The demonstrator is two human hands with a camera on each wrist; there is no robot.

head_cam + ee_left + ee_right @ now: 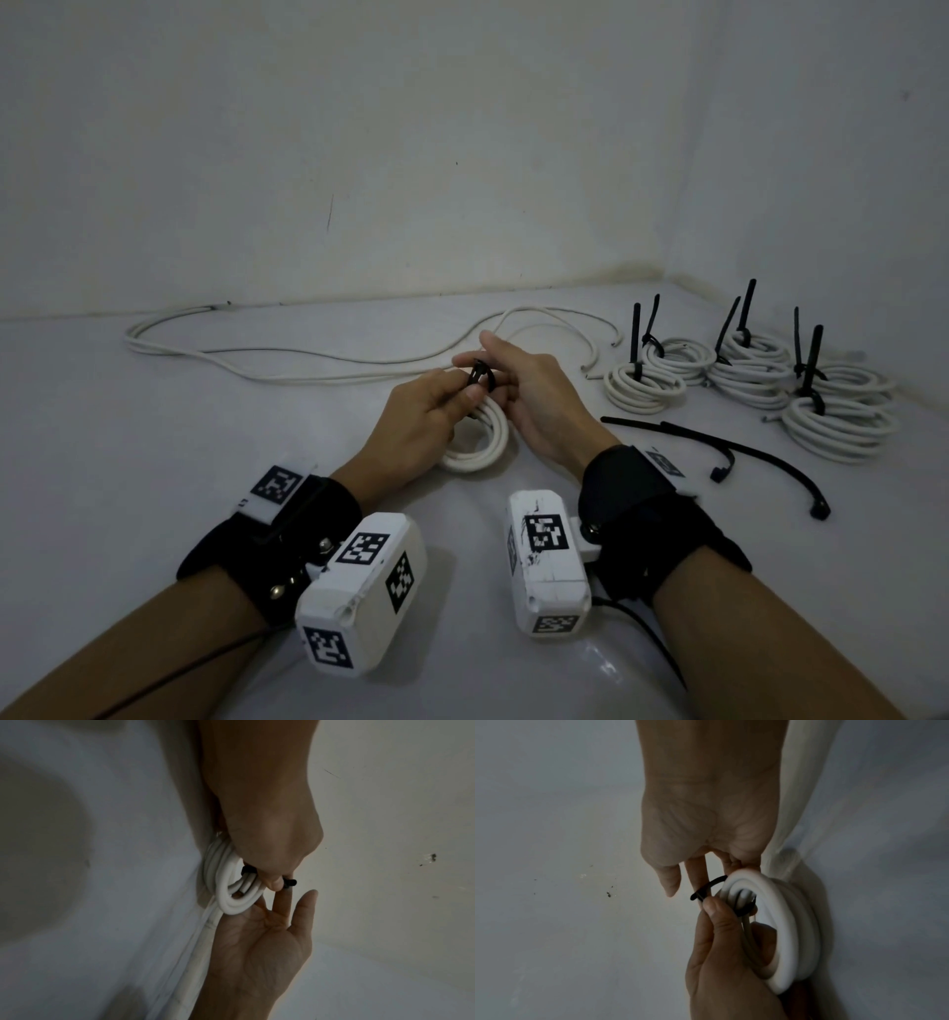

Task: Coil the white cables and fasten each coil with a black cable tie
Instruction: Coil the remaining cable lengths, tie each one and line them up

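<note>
Head view: the left hand (411, 426) pinches a thin black plastic cable tie (480, 372) looped over the round white cable coil (480, 437) on the table. Left wrist view: the right hand (259, 939) lies spread just beside it. Right wrist view: the tie's tail probably points toward the right fingers (696, 876).

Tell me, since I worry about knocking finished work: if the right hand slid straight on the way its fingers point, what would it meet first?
Likely the loose white cable lying just beyond the right hand, whose fingers point up-left toward the wall. The tied coils sit off to the right, outside that line. Depth is uncertain.
</note>
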